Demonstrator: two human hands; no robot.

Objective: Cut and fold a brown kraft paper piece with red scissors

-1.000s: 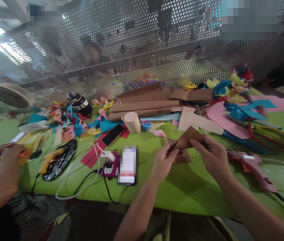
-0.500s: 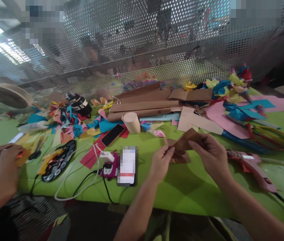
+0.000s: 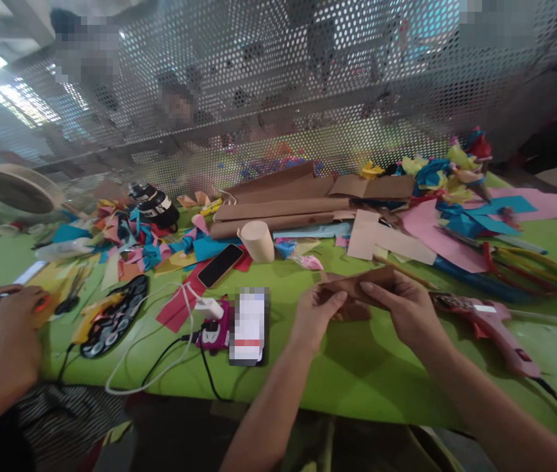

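A small piece of brown paper (image 3: 357, 286) is stretched between my two hands over the green table. My left hand (image 3: 318, 313) pinches its left end between thumb and fingers. At the other end my right hand (image 3: 403, 305) is closed on the paper, thumb on top. Another brown paper piece (image 3: 352, 311) lies under it, partly covered by the hands. Just right of my right hand rests a pink glue gun (image 3: 497, 324) with a black cord. To the left of my left hand lies a phone with a lit screen (image 3: 249, 326).
Beside the phone sits a purple power adapter (image 3: 213, 331) with cables. A dark phone (image 3: 220, 265), a cream paper roll (image 3: 257, 242) and folded brown paper (image 3: 278, 208) lie behind. A co-worker's hand (image 3: 18, 314) is at left, near a yellow glue gun (image 3: 96, 314). Scissors (image 3: 529, 269) lie right.
The brown paper has been lowered and flattened between my hands; before, its right part stood up at an angle. My right hand has shifted slightly left and down.
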